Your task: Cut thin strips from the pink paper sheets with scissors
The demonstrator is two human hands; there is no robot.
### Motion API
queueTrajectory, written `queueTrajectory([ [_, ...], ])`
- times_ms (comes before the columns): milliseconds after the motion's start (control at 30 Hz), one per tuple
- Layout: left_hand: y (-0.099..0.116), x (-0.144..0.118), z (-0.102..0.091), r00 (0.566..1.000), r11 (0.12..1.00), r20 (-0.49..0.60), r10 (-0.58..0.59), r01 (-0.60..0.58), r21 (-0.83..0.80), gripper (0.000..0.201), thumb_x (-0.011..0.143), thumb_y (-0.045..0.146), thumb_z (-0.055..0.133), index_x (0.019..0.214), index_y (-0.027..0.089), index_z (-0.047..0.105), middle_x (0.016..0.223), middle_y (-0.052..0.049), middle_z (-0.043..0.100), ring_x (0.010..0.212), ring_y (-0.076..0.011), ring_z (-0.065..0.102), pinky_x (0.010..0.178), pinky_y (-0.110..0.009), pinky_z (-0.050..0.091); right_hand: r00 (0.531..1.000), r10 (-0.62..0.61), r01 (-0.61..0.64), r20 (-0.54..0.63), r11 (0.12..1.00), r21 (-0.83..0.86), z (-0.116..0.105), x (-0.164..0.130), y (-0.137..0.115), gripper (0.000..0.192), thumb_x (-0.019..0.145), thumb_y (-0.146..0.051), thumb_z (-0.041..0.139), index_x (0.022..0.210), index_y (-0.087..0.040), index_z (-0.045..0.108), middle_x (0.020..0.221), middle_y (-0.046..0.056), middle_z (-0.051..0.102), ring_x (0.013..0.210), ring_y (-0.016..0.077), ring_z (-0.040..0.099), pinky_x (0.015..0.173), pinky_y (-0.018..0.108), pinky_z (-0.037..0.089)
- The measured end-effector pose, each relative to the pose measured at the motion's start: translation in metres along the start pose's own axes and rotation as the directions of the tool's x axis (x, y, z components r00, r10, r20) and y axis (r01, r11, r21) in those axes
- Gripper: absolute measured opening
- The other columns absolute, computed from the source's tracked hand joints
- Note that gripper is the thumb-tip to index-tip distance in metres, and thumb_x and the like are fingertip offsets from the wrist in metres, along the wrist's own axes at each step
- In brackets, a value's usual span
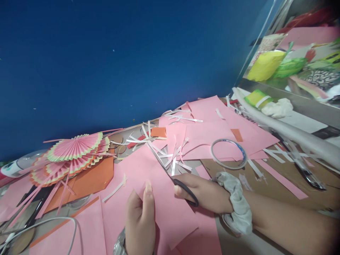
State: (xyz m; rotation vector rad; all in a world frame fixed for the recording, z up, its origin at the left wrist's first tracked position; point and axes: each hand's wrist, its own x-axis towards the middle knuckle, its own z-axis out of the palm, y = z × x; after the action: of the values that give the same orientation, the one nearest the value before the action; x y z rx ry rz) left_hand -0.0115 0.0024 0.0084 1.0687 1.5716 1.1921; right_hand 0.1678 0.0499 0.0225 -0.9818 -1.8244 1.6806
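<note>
Right now the right hand (204, 193) is closed through the black handles of the scissors (170, 173), whose blades run up across the pink sheet (148, 177) toward the far left. The left hand (140, 219) pinches that sheet's near edge, thumb on top — close beside the handles. Likely trouble: the thin paper could buckle or slip in so light a pinch, sending the cut crooked, and loose strips (172, 159) lying on the cluttered surface (265, 191) could snag the blades.
</note>
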Motion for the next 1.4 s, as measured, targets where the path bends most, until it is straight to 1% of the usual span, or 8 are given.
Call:
queueTrajectory([
  [133,0.0006,-0.0001,-0.0001,1.0,1.0,0.012,-0.002,0.002,-0.008,0.047,0.091,0.065,0.059,0.077,0.021,0.066,0.076,0.0,0.07,0.072,-0.0182,0.06,0.064,-0.025,0.049,1.0,-0.011,0.011,-0.021,1.0,0.015,0.0016,-0.0006,0.0004,0.06,0.092,-0.077,0.048,0.069,-0.023,0.036,0.063,-0.007,0.036,0.056,0.0108,0.036,0.053,0.026,0.033],
  [333,-0.0037,0.0005,-0.0016,1.0,1.0,0.013,0.009,-0.009,-0.005,0.045,0.093,0.062,0.058,0.074,0.021,0.064,0.067,0.001,0.064,0.068,-0.0181,0.059,0.065,-0.026,0.046,1.0,0.001,0.0,0.023,1.0,-0.022,-0.0026,0.0006,-0.0016,0.059,0.093,-0.075,0.049,0.069,-0.023,0.037,0.061,-0.007,0.038,0.055,0.011,0.038,0.054,0.026,0.035],
  [567,-0.0015,-0.0004,-0.0011,1.0,1.0,-0.009,-0.013,0.013,0.009,0.046,0.091,0.064,0.059,0.075,0.021,0.065,0.072,0.0,0.069,0.07,-0.0186,0.061,0.065,-0.026,0.049,1.0,0.012,-0.013,0.015,0.999,0.044,-0.0007,-0.0005,-0.0009,0.058,0.091,-0.075,0.054,0.07,-0.023,0.039,0.061,-0.007,0.04,0.054,0.0111,0.04,0.051,0.025,0.035],
  [700,0.0005,-0.001,0.0,1.0,1.0,-0.004,0.002,-0.002,0.012,0.047,0.091,0.064,0.059,0.071,0.022,0.061,0.065,0.002,0.06,0.067,-0.0171,0.056,0.062,-0.025,0.046,0.999,0.035,-0.035,-0.011,0.998,0.044,-0.0009,-0.0017,-0.0031,0.057,0.093,-0.073,0.053,0.07,-0.023,0.038,0.061,-0.007,0.039,0.055,0.0106,0.04,0.053,0.026,0.035],
  [867,-0.001,-0.0008,-0.0001,1.0,1.0,0.013,-0.018,0.018,-0.006,0.049,0.091,0.065,0.059,0.068,0.022,0.059,0.063,0.002,0.057,0.067,-0.017,0.053,0.063,-0.026,0.043,0.999,0.024,-0.024,0.038,1.0,-0.004,-0.0034,0.0001,-0.0027,0.059,0.091,-0.076,0.052,0.069,-0.023,0.038,0.06,-0.007,0.038,0.056,0.0111,0.038,0.055,0.027,0.034],
  [1000,-0.0023,-0.0006,-0.0006,1.0,1.0,-0.006,0.0,0.0,0.017,0.052,0.09,0.065,0.061,0.061,0.022,0.053,0.059,0.003,0.05,0.062,-0.0161,0.047,0.06,-0.027,0.04,1.0,0.013,-0.013,-0.02,1.0,0.022,0.0,0.0,0.0003,0.058,0.093,-0.074,0.051,0.069,-0.023,0.037,0.059,-0.007,0.038,0.054,0.0112,0.038,0.054,0.027,0.032],
  [1167,-0.0021,-0.0004,-0.0002,1.0,1.0,0.007,-0.014,0.014,0.002,0.049,0.091,0.064,0.059,0.066,0.022,0.059,0.062,0.001,0.058,0.066,-0.0181,0.053,0.064,-0.028,0.043,0.999,0.044,-0.043,-0.033,0.999,0.028,0.002,-0.0021,-0.0017,0.056,0.095,-0.071,0.052,0.069,-0.023,0.037,0.057,-0.008,0.039,0.051,0.0101,0.039,0.054,0.026,0.032],
  [1400,-0.0026,-0.001,0.0007,0.999,1.0,-0.039,0.007,-0.006,0.02,0.049,0.088,0.065,0.062,0.065,0.022,0.06,0.061,0.001,0.057,0.065,-0.0179,0.053,0.063,-0.028,0.044,0.998,0.034,-0.032,-0.05,0.999,0.041,0.0015,-0.0015,-0.001,0.057,0.093,-0.073,0.052,0.069,-0.023,0.039,0.059,-0.008,0.04,0.052,0.0099,0.04,0.053,0.025,0.033],
])
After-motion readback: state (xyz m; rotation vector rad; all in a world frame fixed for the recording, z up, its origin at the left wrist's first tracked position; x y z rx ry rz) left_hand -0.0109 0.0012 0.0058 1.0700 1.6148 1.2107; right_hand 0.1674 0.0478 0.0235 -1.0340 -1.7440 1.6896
